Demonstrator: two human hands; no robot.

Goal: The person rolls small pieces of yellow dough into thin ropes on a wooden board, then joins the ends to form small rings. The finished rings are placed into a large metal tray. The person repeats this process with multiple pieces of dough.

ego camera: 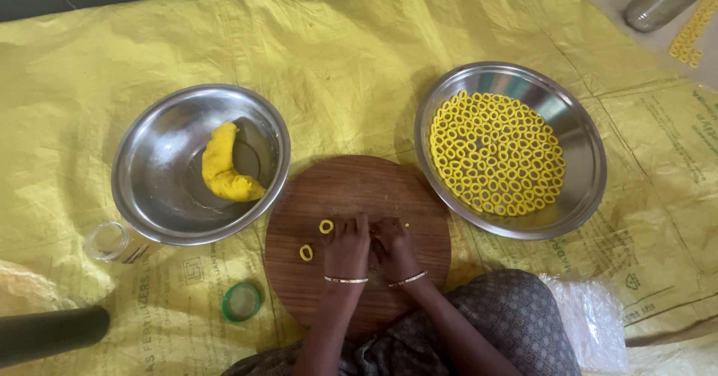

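Observation:
My left hand [348,246] and my right hand [393,244] rest side by side on a round wooden board [351,189], fingers curled together over a small bit of yellow dough that is mostly hidden. Two small yellow dough rings [326,226] lie on the board just left of my left hand. A steel bowl [172,129] at the left holds a curved lump of yellow dough [222,167]. To the right, a wide steel plate [580,144] is covered with several yellow rings [493,152]. Both wrists wear thin bangles.
A yellow plastic sheet [359,62] covers the floor. A clear jar [112,243] lies beside the bowl, its green lid [241,301] nearby. A dark cylinder [48,333] lies at lower left. A steel container [658,1] and more rings sit top right. A clear bag [594,320] lies lower right.

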